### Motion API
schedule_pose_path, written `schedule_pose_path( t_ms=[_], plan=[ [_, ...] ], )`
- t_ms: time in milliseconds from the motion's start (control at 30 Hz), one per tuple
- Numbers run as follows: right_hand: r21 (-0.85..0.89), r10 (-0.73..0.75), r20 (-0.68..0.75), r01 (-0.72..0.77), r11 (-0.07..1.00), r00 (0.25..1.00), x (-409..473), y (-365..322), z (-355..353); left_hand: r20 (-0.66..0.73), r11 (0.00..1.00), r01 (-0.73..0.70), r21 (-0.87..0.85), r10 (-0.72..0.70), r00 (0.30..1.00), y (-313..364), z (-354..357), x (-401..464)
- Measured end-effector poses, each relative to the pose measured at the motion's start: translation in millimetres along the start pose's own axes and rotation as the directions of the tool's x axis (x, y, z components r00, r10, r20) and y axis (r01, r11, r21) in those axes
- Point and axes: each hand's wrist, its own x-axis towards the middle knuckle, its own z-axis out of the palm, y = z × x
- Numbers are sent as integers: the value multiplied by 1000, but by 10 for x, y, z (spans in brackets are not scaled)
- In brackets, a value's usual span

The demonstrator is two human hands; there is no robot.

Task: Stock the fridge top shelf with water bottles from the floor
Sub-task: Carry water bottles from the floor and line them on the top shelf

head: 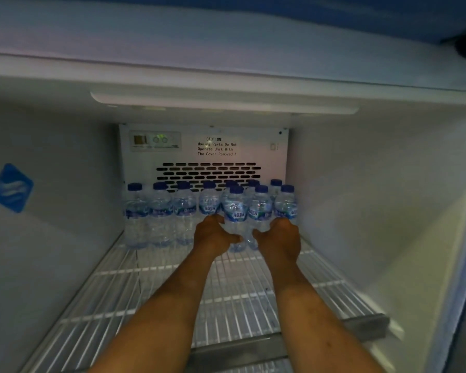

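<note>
Both forearms reach deep into the fridge, over the white wire top shelf (172, 270). The left hand (213, 234) and the right hand (280, 239) meet at a front clear plastic water bottle with a blue cap and a blue "AQUA" label (236, 211).

**Hidden or unclear**
- The lower body of the front bottle is covered by both hands; only its cap, shoulder, label and part of its base show.
- The left fingers (217, 218) curl round the bottle's left side. The right fingers are mostly behind the bottles; they appear wrapped on a neighbouring bottle (260, 208) just right of the front bottle, but which bottle the right hand grips cannot be told for certain.
- Both arms are cut off at the lower frame edge.
- The bottles behind the front bottle overlap, so the count is approximate.

**Count**
- About ten bottles stand upright along the back of the shelf, below the slotted vent panel (209, 175).
- Roughly seven form the rear row (160, 211); three stand forward at the right, including the front bottle.
- One printed caution notice (217, 146) sits above the vent.
- One blue diamond sticker (11, 187) is on the wall far left of the front bottle.
</note>
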Motion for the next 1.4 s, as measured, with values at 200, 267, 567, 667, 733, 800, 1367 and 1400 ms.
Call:
schedule_pose_path(
  t_ms=[200, 267, 567, 667, 733, 800, 1367, 1400],
  plan=[
    [-125, 10, 43, -5, 992, 999, -25, -53, -89, 28, 995, 36, 90, -39, 999, 64, -121, -42],
    [-186, -4, 62, 15, 982, 998, -58, -90, -171, 23, 980, 28, 198, -34, 999, 93, -223, -105],
    [-298, -292, 117, 314, 902, 949, -788, -321, -506, -116, 802, -165, 573, 279, 953, -26, -775, -920],
    [-274, -417, 8, 403, 873, 909, -1212, -252, -496, -156, 766, -175, 619, 338, 928, -150, -930, -1287],
    [-285, -475, -37, 446, 848, 879, -1492, -189, -486, -168, 735, -185, 653, 378, 911, -307, -1015, -1588],
    [-267, -498, -37, 472, 840, 866, -1819, -129, -506, -169, 721, -203, 663, 408, 897, -488, -1063, -1944],
    [28, -591, 234, 602, 798, 772, -5065, 473, -714, -292, 757, 144, 637, 65, 954, -1867, -1542, -5520],
    [50, -599, 265, 609, 791, 756, -5244, 484, -678, -310, 759, 172, 628, 42, 950, -1981, -1589, -5695]
  ],
)
